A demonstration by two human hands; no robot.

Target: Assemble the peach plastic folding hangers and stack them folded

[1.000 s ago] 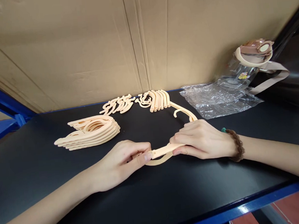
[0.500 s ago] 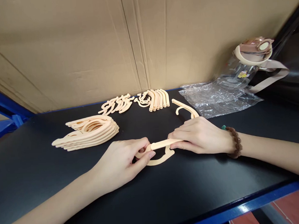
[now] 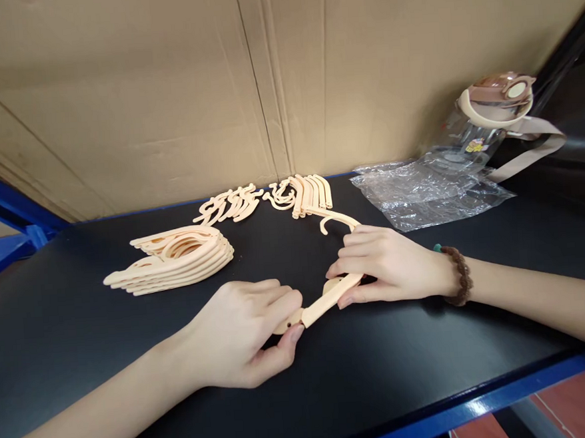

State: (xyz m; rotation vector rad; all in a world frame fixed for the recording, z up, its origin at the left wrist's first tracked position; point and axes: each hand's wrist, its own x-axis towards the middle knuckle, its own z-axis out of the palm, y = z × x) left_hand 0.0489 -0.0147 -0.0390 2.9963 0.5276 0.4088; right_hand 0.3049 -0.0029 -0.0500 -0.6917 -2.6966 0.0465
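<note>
Between my two hands is a beige plastic folding hanger. My left hand pinches its near left end, where a small dark hole shows beside the thumb. My right hand is closed around the middle of it, and a straight arm slants between the hands. Beyond my right fingers, a hooked part sticks out toward the back. The joint inside my right hand is hidden. A stack of folded beige hangers lies to the left of my left hand.
At the back of the black tabletop lie several loose hooks and a row of curved arms. Clear plastic bags lie at the right back, by a strapped drink bottle. A cardboard wall stands behind.
The hanger has turned in my hands: its straight arm now slants down to the left, and the far hooked part has swung left. My left hand has moved slightly nearer and lower.
</note>
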